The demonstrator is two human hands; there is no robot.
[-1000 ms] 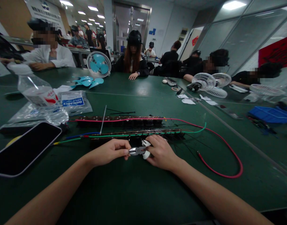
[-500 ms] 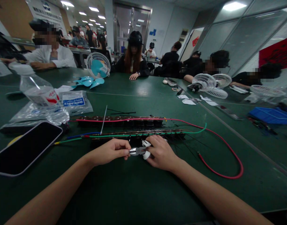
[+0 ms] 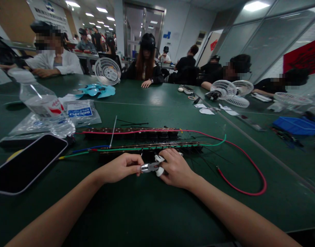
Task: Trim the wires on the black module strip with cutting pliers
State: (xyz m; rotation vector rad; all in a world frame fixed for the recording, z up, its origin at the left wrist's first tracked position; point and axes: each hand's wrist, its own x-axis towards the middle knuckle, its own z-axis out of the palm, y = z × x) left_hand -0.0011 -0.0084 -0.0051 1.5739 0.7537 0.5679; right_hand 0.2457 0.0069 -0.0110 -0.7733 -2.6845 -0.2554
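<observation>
My right hand (image 3: pixel 176 169) is wrapped round the white handles of a pair of cutting pliers (image 3: pixel 150 167), whose metal jaws point left. My left hand (image 3: pixel 124 167) is closed in a pinch right at the jaw tips; whatever its fingertips hold is hidden or too small to make out. Just beyond both hands lies a black slotted strip (image 3: pixel 193 148) with a green wire (image 3: pixel 131 149) running along its top. Behind it is a second dark strip (image 3: pixel 160 134), with a red cable (image 3: pixel 147 130) laid over it. A white cable tie (image 3: pixel 113 132) sticks up from the near strip's left part.
On the left are a phone (image 3: pixel 28 164), a water bottle (image 3: pixel 45 103) and a plastic bag (image 3: pixel 84 109). The red cable's loose end (image 3: pixel 260 192) curls at right. Farther off are blue fan blades (image 3: pixel 95 90), white fan cages (image 3: pixel 107 71) and a blue tray (image 3: pixel 296 125). People sit round the table.
The plier jaws have turned slightly and show a wider gap between them. Across the table, the blue blade no longer shows in front of the standing fan cage. Both hands stay nearly in place.
</observation>
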